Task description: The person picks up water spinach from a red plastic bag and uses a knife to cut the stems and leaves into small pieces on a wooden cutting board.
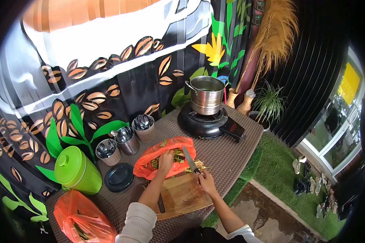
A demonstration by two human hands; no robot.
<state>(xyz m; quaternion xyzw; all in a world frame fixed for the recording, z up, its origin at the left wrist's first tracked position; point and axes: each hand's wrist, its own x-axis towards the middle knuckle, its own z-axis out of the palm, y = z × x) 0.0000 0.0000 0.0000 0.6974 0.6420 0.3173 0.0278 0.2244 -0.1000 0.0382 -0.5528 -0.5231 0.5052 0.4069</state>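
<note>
My right hand (207,181) has its fingers clamped round the handle of a knife (188,157), blade tilted up and pointing far and left, over the right side of an open orange bag (141,167). My left hand (165,162) is down in that bag, at the cut greens (178,155); fingertips buried, can't tell if they're apart, together or gripping. Bag sits mid-table, just beyond the wooden board (187,197); greens fill its mouth, and loose bits lie between bag and board. A dark handle (161,203) lies along the board's left side, near my left forearm.

Left of the bag: black plate (119,177), then a green lidded bucket (80,172). Near left, a second orange bag (79,206), greenish stuff showing through. Far side, three cutlery holders in a row: left holder (109,158), middle holder (128,146), right holder (144,135). Far right, a black stove (196,127) with a two-handled metal pot (207,99) on it. All on a brown woven-look table (227,156). Right of the table, on the ground: green turf (278,174), shoes (299,185).
</note>
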